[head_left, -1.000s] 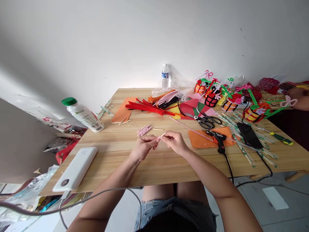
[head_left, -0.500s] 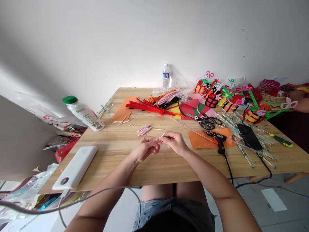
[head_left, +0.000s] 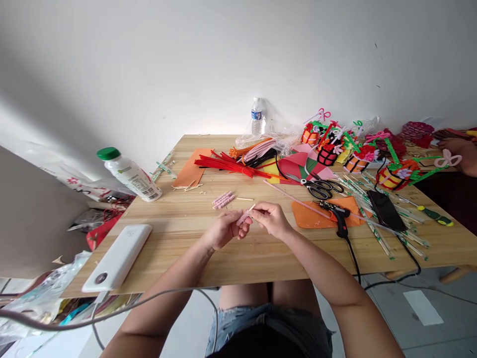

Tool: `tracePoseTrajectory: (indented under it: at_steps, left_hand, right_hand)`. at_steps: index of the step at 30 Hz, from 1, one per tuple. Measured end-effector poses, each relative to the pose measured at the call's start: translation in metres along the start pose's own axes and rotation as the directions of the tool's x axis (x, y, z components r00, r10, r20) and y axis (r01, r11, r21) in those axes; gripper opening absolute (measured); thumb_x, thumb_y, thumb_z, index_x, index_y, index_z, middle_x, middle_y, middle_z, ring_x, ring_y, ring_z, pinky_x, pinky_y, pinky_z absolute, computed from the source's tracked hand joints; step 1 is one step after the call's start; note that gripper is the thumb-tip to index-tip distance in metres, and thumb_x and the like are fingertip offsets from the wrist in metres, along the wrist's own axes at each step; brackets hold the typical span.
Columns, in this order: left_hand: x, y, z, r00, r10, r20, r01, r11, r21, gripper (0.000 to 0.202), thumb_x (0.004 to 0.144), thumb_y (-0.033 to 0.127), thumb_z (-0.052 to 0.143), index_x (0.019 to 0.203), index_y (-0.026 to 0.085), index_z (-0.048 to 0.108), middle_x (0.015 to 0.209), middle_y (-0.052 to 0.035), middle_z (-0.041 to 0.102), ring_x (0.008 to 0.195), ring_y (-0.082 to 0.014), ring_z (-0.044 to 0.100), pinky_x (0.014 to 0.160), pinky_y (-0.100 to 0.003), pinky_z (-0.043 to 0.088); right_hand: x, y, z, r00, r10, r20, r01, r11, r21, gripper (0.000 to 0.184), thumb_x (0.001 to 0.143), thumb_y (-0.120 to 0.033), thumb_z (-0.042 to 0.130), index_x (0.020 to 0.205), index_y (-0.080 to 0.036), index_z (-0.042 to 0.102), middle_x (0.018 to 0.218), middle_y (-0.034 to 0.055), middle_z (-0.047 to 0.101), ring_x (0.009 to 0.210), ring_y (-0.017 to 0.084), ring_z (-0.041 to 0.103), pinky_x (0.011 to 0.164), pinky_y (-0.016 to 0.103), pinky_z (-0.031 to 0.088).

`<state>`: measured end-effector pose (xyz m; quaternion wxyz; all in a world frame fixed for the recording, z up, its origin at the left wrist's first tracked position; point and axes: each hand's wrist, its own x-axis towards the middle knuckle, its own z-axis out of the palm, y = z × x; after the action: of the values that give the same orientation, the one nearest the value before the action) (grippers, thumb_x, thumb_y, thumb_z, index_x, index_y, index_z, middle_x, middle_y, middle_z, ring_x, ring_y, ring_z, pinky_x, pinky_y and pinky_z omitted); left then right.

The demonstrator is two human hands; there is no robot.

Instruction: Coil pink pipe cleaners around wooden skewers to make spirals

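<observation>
My left hand (head_left: 225, 231) is closed around a pink fuzzy pipe-cleaner coil (head_left: 243, 218), which shows between the thumb and fingers. A short pale wooden stick (head_left: 252, 207) sticks out of the coil's upper end. Thumb and forefinger of my right hand (head_left: 274, 219) pinch at this stick end, close against the left fingertips. Just beyond the hands, several similar pink coils (head_left: 223, 200) lie side by side on the wooden table (head_left: 179, 258). A loose short stick (head_left: 245, 199) rests to their right.
Right of my hands lie a black glue gun (head_left: 340, 219) on orange foam, scissors (head_left: 322, 188), a phone (head_left: 386, 211) and a screwdriver (head_left: 436, 216). Red pipe cleaners (head_left: 227, 165) and decorated little baskets (head_left: 357, 161) stand farther back. At left are a power bank (head_left: 117, 258) and bottle (head_left: 130, 176). Another person's hand (head_left: 462, 154) shows far right.
More of the pink coil now shows between my left fingers, which have loosened slightly around it. My right hand stays pinched at the stick end. The other person's hand has shifted a little.
</observation>
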<state>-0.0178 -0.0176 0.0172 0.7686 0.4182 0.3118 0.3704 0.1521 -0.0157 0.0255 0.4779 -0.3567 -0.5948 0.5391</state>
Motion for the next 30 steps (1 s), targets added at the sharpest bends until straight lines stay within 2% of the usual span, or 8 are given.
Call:
tracePoseTrajectory:
  at_steps: [2, 5, 10, 12, 16, 19, 26, 30]
  left_hand:
    - [0.0002, -0.0005, -0.0009, 0.999, 0.014, -0.028, -0.013, 1.0, 0.02, 0.037, 0.071, 0.046, 0.072, 0.071, 0.009, 0.067, 0.053, -0.0022, 0.055, 0.045, -0.0096, 0.047, 0.043, -0.022, 0.031]
    - [0.0008, -0.0006, -0.0015, 0.98, 0.17, -0.105, -0.145, 0.967, 0.208, 0.033, 0.07, 0.043, 0.074, 0.064, 0.011, 0.067, 0.053, -0.0005, 0.054, 0.048, -0.0086, 0.045, 0.047, -0.023, 0.031]
    - [0.0003, 0.0006, 0.0019, 0.866, 0.477, -0.149, -0.337, 0.777, 0.531, 0.025, 0.07, 0.039, 0.074, 0.064, 0.016, 0.07, 0.058, 0.0009, 0.054, 0.055, -0.01, 0.046, 0.053, -0.024, 0.036]
    - [-0.0002, 0.001, 0.0033, 0.88, 0.452, -0.147, -0.329, 0.802, 0.499, 0.026, 0.07, 0.04, 0.074, 0.066, 0.016, 0.07, 0.058, 0.0007, 0.054, 0.054, -0.0101, 0.047, 0.053, -0.024, 0.037]
    - [0.0002, 0.001, 0.0024, 0.986, 0.157, -0.054, -0.144, 0.972, 0.186, 0.04, 0.071, 0.051, 0.07, 0.073, 0.012, 0.068, 0.062, -0.0032, 0.06, 0.053, -0.0123, 0.053, 0.05, -0.026, 0.04]
    - [0.0013, -0.0001, -0.0001, 0.997, 0.059, -0.04, -0.056, 0.995, 0.08, 0.041, 0.068, 0.049, 0.074, 0.074, 0.009, 0.068, 0.058, -0.0035, 0.059, 0.049, -0.011, 0.051, 0.047, -0.024, 0.038]
    - [0.0037, -0.001, -0.0024, 0.938, 0.299, -0.176, -0.239, 0.924, 0.297, 0.029, 0.063, 0.037, 0.08, 0.057, 0.012, 0.067, 0.053, 0.0005, 0.054, 0.051, -0.0082, 0.045, 0.051, -0.024, 0.035]
    - [0.0033, 0.0001, 0.0002, 0.912, 0.331, -0.24, -0.253, 0.918, 0.304, 0.025, 0.06, 0.035, 0.082, 0.061, 0.014, 0.069, 0.053, 0.0018, 0.054, 0.05, -0.0088, 0.046, 0.05, -0.024, 0.036]
  right_hand:
    - [-0.0003, -0.0004, 0.0003, 1.0, 0.011, -0.007, -0.011, 1.0, -0.029, 0.029, 0.075, -0.042, 0.069, 0.076, -0.014, 0.068, 0.067, 0.0017, 0.062, 0.044, 0.005, 0.04, 0.037, 0.019, 0.028]
    - [0.0001, 0.0017, 0.0003, 0.999, 0.028, -0.028, -0.029, 0.997, -0.067, 0.029, 0.076, -0.041, 0.068, 0.079, -0.013, 0.069, 0.072, 0.0029, 0.063, 0.044, 0.005, 0.04, 0.037, 0.019, 0.027]
    - [0.002, 0.0072, -0.001, 0.999, 0.019, -0.038, -0.022, 0.998, -0.064, 0.03, 0.076, -0.042, 0.068, 0.081, -0.013, 0.071, 0.063, 0.0003, 0.059, 0.045, 0.006, 0.04, 0.038, 0.019, 0.027]
    - [0.0021, 0.0067, -0.0014, 0.999, 0.016, -0.038, -0.019, 0.998, -0.06, 0.03, 0.076, -0.043, 0.068, 0.08, -0.014, 0.07, 0.062, 0.0001, 0.059, 0.046, 0.007, 0.041, 0.038, 0.02, 0.028]
    - [0.001, 0.0023, -0.0013, 1.0, 0.013, 0.005, -0.012, 0.999, -0.038, 0.031, 0.076, -0.045, 0.067, 0.074, -0.014, 0.068, 0.065, 0.001, 0.061, 0.043, 0.006, 0.04, 0.037, 0.02, 0.027]
    - [0.0006, 0.0007, -0.0009, 1.0, 0.011, 0.013, -0.011, 0.999, -0.036, 0.029, 0.076, -0.043, 0.068, 0.073, -0.014, 0.067, 0.068, 0.0018, 0.063, 0.044, 0.006, 0.041, 0.038, 0.02, 0.029]
    - [0.0034, 0.0068, -0.0011, 0.999, -0.007, -0.037, 0.004, 0.996, -0.091, 0.028, 0.076, -0.041, 0.068, 0.078, -0.013, 0.07, 0.064, 0.0012, 0.061, 0.046, 0.007, 0.041, 0.041, 0.021, 0.029]
    - [0.0042, 0.0094, -0.0026, 0.999, -0.006, -0.038, 0.003, 0.997, -0.082, 0.028, 0.076, -0.04, 0.068, 0.078, -0.013, 0.069, 0.062, -0.0001, 0.058, 0.044, 0.006, 0.038, 0.04, 0.021, 0.027]
